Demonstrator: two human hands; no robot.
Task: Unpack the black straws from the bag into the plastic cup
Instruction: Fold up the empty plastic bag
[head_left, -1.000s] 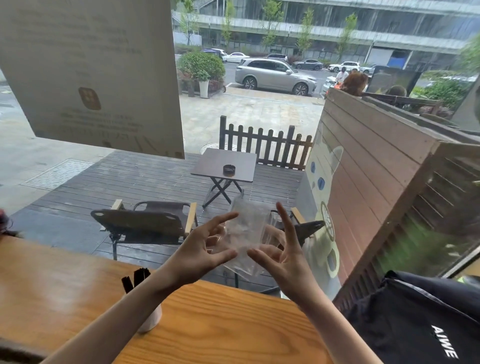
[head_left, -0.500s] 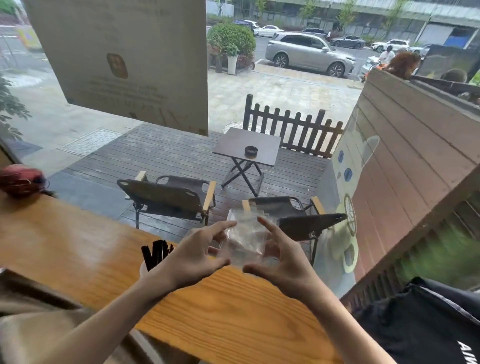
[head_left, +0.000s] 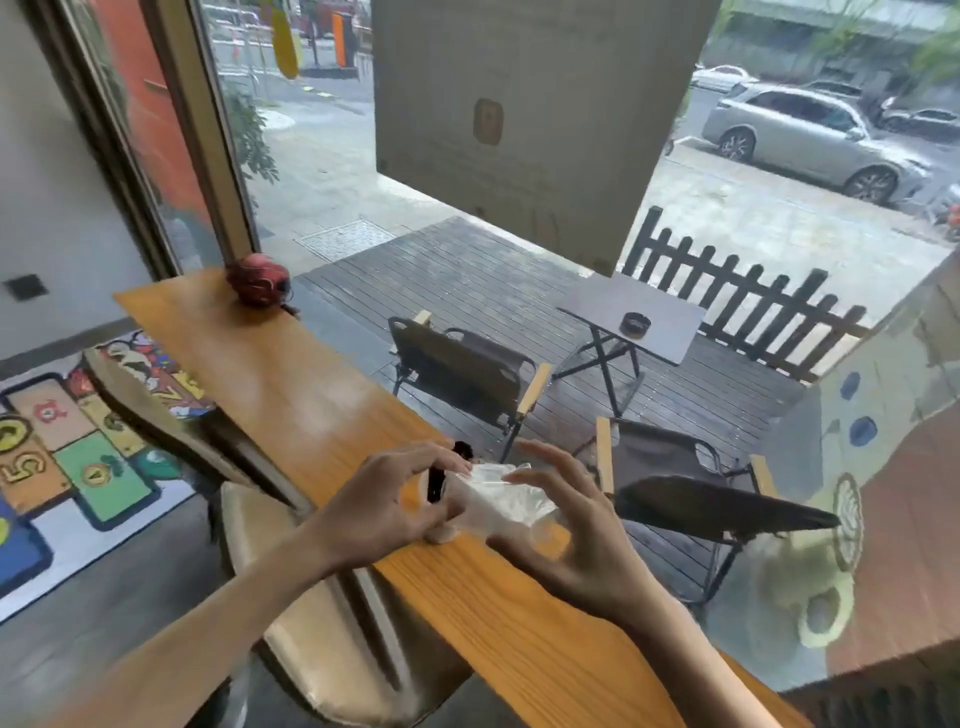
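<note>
Both hands work over the wooden counter (head_left: 291, 384), which runs along the window. The left hand (head_left: 384, 506) and right hand (head_left: 571, 530) hold a crumpled clear bag (head_left: 498, 499) between them, just above the counter's window-side edge. The left thumb and fingers pinch the bag's near-left end, fingers curled close together. The right hand cups the bag's other end, fingers spread fairly wide around the plastic.

The bag looks empty: no dark shape shows through the film, though blur and creases make that uncertain. Black straws (head_left: 434, 480) stand up just behind the left fingers, at the bag's left side. They seem to sit in the cup (head_left: 440, 532), of which only a pale bit of base shows below the left hand; the rest is hidden by hand and bag.

As a judgement, the unpacking is nearly or fully done: straws appear to be in the cup and the bag seems spent. What is left is likely only to check the bag for stragglers and set it aside. How many straws are in the cup cannot be counted here.

A red round thing (head_left: 258, 283) sits at the counter's far end, well apart from the hands.
</note>
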